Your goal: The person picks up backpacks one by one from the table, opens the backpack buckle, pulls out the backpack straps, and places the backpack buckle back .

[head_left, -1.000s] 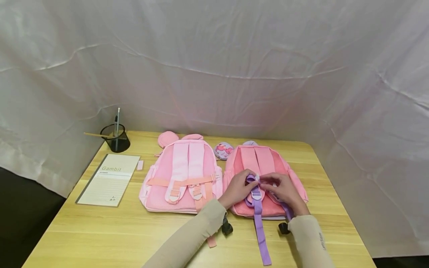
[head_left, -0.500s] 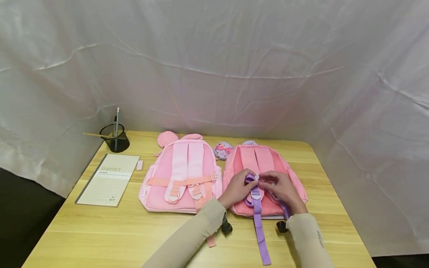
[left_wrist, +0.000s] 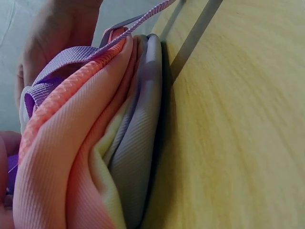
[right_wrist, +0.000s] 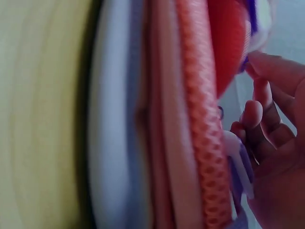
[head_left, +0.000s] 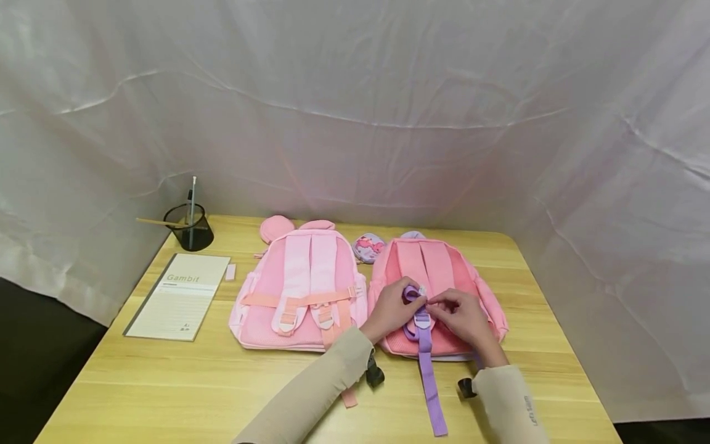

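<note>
On the table, a coral-pink backpack [head_left: 407,253] lies with its straps facing up. A purple strap [head_left: 430,382] runs from a pale buckle [head_left: 422,320] down past its lower edge. My left hand [head_left: 392,313] pinches a loop of this purple strap near a small whitish clip. From the other side, my right hand [head_left: 463,317] pinches the strap by the same clip, thumb and index finger close together. In the right wrist view the index finger [right_wrist: 274,69] reaches purple webbing beside a white piece. The left wrist view shows purple webbing [left_wrist: 71,57] arching over the backpack's edge.
A light-pink backpack [head_left: 266,314] with orange straps lies directly left. Further left are a notebook [head_left: 177,299], an eraser-like block [head_left: 230,272] and a black mesh pen cup [head_left: 191,234]. A round patterned pouch [head_left: 368,248] lies behind, between the backpacks. Grey curtains [head_left: 355,111] enclose the table.
My right hand has shifted slightly down, its fingers now lower along the purple strap. The left hand has tilted the strap loop a little; the backpacks stay in place.
</note>
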`<state>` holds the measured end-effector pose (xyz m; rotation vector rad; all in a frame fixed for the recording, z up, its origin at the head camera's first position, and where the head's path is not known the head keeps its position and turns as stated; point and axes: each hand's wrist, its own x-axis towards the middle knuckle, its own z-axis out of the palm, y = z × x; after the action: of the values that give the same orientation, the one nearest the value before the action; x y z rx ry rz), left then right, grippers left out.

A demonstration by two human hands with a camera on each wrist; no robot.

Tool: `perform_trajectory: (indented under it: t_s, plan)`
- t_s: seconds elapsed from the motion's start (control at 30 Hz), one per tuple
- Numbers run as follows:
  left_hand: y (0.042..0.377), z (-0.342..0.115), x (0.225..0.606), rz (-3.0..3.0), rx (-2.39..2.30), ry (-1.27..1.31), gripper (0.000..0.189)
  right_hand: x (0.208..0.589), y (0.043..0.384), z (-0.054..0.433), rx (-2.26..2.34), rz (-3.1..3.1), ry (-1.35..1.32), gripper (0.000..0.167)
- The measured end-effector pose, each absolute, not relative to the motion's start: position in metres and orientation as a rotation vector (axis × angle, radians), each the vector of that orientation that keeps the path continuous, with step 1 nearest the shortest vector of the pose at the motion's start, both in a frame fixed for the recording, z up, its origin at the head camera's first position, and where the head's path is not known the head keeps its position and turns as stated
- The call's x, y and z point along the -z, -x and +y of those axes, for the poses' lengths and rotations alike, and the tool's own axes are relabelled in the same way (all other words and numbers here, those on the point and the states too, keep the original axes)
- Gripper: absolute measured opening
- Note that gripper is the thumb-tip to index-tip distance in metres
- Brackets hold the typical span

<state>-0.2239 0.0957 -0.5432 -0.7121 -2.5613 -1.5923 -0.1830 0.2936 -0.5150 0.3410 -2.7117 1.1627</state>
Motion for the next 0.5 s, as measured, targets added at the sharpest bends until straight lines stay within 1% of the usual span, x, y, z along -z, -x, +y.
perform_trajectory:
  t_s: [0.5]
  plan:
    - [0.223,0.096,0.544,-2.542,1.602,0.649,0.017,0.522,0.184,0.28,-1.014,-2.678,-0.242,0.009]
